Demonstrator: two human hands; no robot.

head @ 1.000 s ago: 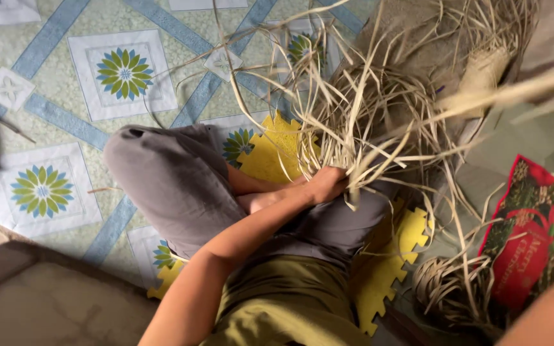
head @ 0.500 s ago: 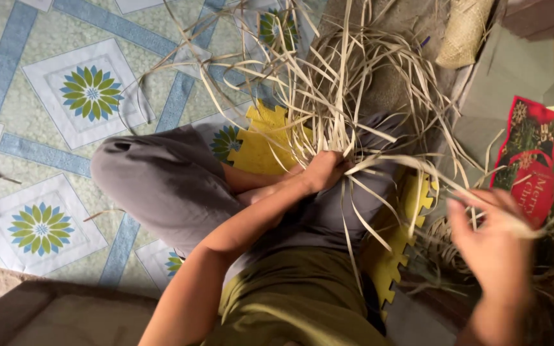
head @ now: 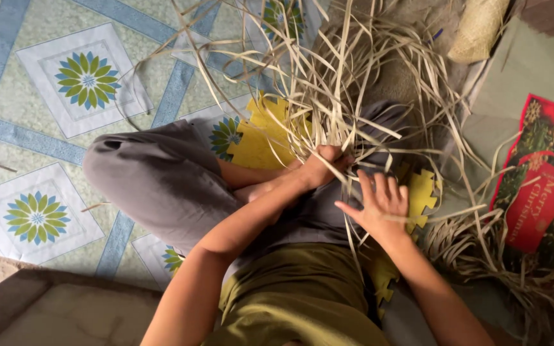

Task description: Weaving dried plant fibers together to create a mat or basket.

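I sit cross-legged in grey trousers (head: 161, 186) on a yellow foam mat (head: 261, 138). My left hand (head: 325, 166) is closed around a bunch of pale dried leaf strips (head: 347, 83) that fan out upward over my lap. My right hand (head: 379, 202) lies just to the right of it, fingers spread, flat on the strips over my right knee; a thin strip crosses its back. Whether it pinches a strip I cannot tell.
A patterned floor sheet with blue bands and green flower squares (head: 88, 80) covers the left. More loose strips (head: 476, 250) pile at the right, beside a red and green printed bag (head: 543, 192). A woven piece (head: 479, 29) lies at the top right.
My right hand has come in from the far right, where it held a strip up, and now rests down on the strips beside my left hand. The view has shifted slightly.
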